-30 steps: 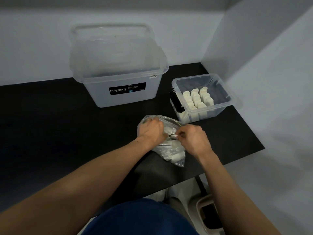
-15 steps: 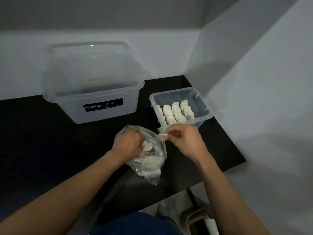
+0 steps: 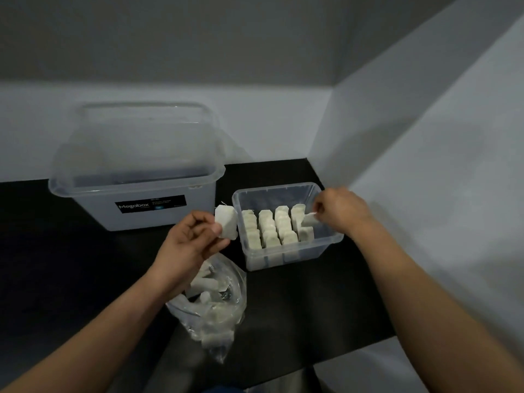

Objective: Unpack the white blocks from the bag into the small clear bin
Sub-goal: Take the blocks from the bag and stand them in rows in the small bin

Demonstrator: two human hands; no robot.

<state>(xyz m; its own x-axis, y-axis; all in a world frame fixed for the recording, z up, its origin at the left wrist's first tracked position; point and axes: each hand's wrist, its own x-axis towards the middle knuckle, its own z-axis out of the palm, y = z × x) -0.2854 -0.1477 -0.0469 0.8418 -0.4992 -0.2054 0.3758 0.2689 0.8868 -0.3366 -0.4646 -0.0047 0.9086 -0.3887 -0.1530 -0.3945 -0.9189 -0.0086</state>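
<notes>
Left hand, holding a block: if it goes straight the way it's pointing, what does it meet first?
Probably the left wall of the small clear bin: the left hand points right, its white block already beside that rim. Depth is unclear; it may pass above.

left hand [image 3: 189, 243] and right hand [image 3: 341, 213] bare, forearms too (blue clothing [image 3: 224, 390] below).

Bare test booth: black table [image 3: 297, 307], plain pale walls [image 3: 425, 165], Megabox tub [image 3: 136, 214].
</notes>
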